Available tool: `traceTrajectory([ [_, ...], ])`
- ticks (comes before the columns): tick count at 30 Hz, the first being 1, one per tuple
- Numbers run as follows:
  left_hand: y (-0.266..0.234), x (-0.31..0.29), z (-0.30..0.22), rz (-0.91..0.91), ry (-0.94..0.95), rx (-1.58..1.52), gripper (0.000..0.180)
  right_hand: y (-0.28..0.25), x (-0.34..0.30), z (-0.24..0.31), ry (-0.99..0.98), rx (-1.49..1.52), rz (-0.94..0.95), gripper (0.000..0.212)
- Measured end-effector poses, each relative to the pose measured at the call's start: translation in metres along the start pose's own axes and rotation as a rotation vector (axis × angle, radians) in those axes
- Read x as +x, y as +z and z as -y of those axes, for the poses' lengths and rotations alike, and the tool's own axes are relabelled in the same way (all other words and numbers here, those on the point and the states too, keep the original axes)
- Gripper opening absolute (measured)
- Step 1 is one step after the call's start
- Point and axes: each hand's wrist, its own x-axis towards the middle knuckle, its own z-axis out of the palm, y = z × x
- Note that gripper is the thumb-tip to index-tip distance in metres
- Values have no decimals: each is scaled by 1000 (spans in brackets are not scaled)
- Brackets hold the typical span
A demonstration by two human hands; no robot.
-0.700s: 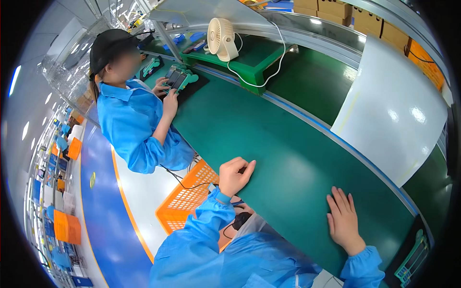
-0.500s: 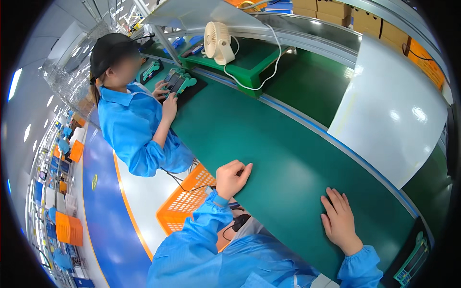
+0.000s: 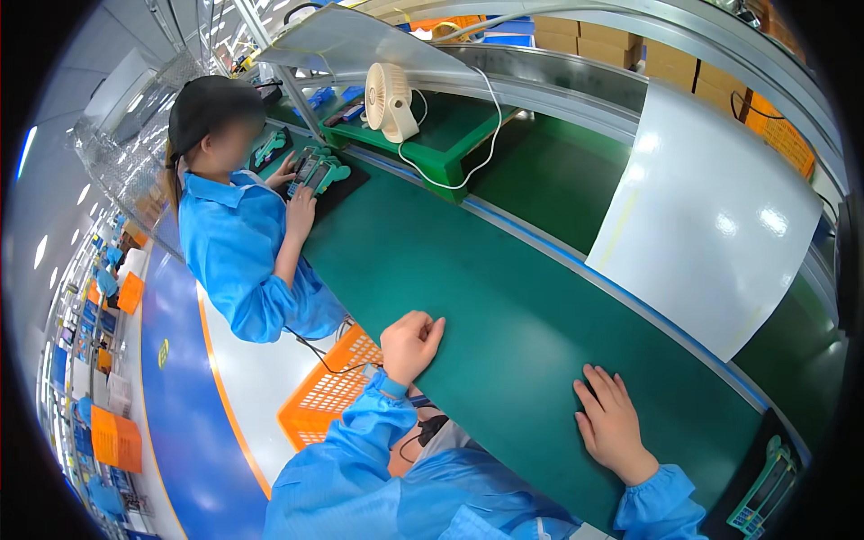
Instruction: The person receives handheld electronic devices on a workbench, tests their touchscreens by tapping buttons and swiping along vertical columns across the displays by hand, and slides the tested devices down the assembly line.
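Observation:
My left hand (image 3: 410, 346) rests at the near edge of the green work table (image 3: 513, 378), its fingers curled in and the thumb alongside. Nothing shows in it, though the inside of the curl is turned away. My right hand (image 3: 612, 423) lies palm down on the tabletop, fingers stretched out and slightly apart, holding nothing. At the lower right, beyond this hand, a green frame-like fixture (image 3: 765, 490) sits on a black mat. That fixture is the nearest loose thing to my right hand, and they are apart.
To the left a person in a blue smock (image 3: 238, 234) handles a green fixture (image 3: 315, 173) on a black mat. A cream fan (image 3: 389, 101) stands on a green raised shelf (image 3: 441, 160). A white sheet (image 3: 702, 225) hangs on the far side. Below the table's edge is an orange basket (image 3: 315, 400).
The whole view has shifted slightly, so the scene sits a little further left. My hands keep their poses on the table. The co-worker's hands and fixture have changed position slightly.

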Motion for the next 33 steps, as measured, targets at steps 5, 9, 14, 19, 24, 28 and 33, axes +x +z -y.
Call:
traceTrajectory([
  [5, 8, 1, -30, 240, 174, 179, 22, 0, -1, 0, -2, -24, 2, 45],
  [9, 11, 16, -73, 475, 488, 196, 29, 1, -2, 2, -6, -18, -1, 45],
  [14, 52, 16, -132, 612, 874, -209, 31, 8, -1, 2, -15, -30, -33, 45],
  [19, 90, -2, -171, 850, 1166, -515, 48, 18, -12, -10, 88, 18, 8, 44],
  [24, 116, -8, -161, 766, 1165, -641, 56, 30, -12, -19, 111, 161, -51, 40],
  [28, 114, 0, -166, 859, 1098, -758, 58, 23, -14, -24, 147, 317, -116, 27],
  [33, 112, 5, -163, 918, 1058, -735, 55, 19, -13, -18, 165, 357, -136, 25],
])
